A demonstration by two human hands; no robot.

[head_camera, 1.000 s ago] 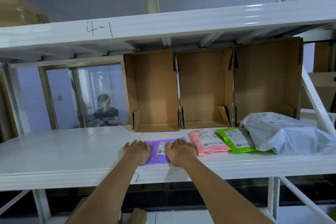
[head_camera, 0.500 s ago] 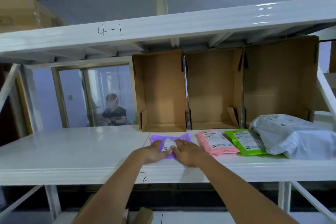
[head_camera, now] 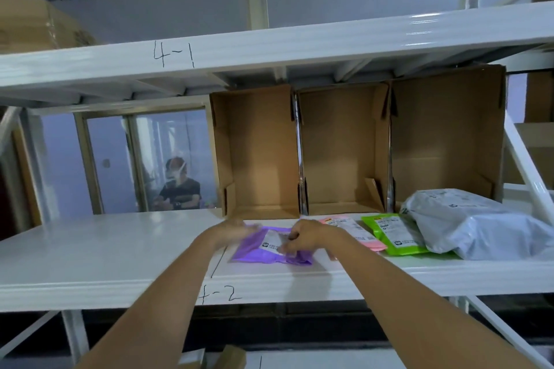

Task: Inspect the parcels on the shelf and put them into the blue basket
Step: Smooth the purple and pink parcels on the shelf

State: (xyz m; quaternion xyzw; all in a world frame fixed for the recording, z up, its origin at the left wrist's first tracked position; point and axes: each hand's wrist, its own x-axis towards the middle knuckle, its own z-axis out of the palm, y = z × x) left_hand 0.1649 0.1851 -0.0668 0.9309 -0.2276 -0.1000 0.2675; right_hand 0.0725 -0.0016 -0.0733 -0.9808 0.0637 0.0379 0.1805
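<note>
A purple parcel (head_camera: 257,252) with a white label lies on the white shelf (head_camera: 105,252) marked 4-2. My right hand (head_camera: 308,236) pinches its right edge with curled fingers. My left hand (head_camera: 232,233) is blurred at the parcel's upper left corner and seems to grip it. To the right lie a pink parcel (head_camera: 355,232), a green parcel (head_camera: 392,234) and a large grey parcel (head_camera: 476,223). The blue basket is out of view.
Three open cardboard boxes (head_camera: 341,153) stand on their sides at the back of the shelf. A closed cardboard box (head_camera: 36,24) sits on the upper shelf at left. Behind a window at left sits a person (head_camera: 180,189). White diagonal braces run at right.
Both hands have gone from resting flat on the purple parcel to taking hold of its edges, and its near side now lifts and crumples. The camera has moved closer.
</note>
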